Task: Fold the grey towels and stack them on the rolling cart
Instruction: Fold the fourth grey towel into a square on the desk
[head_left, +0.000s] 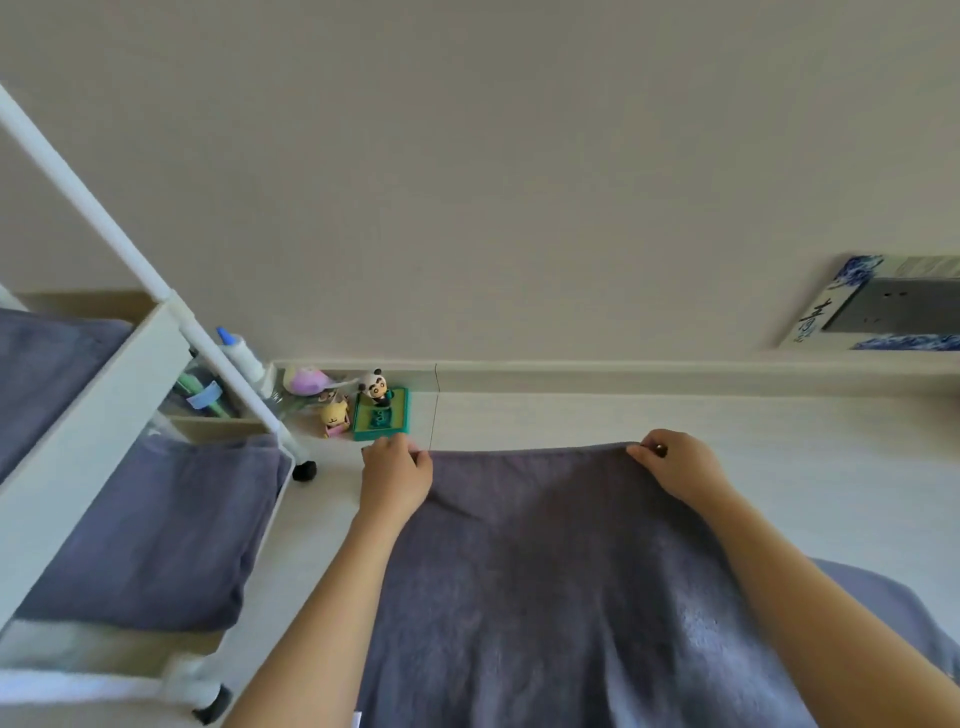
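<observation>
A grey towel (545, 561) lies spread on the pale surface (805, 441) in front of me. My left hand (397, 475) pinches its far left corner and my right hand (675, 465) pinches its far right corner, both at the far edge. The white rolling cart (98, 431) stands at the left. One folded grey towel (156, 530) lies on its lower shelf and another grey towel (47, 374) on the shelf above. A further bit of grey towel (893, 597) shows at the right, behind my right forearm.
Small figurines, a panda (375, 387) on a green box (382, 415) and a yellow toy (335, 415), stand by the wall just beyond my left hand. A white bottle (239, 351) sits beside the cart. A blue-patterned frame (883, 304) hangs on the wall at right.
</observation>
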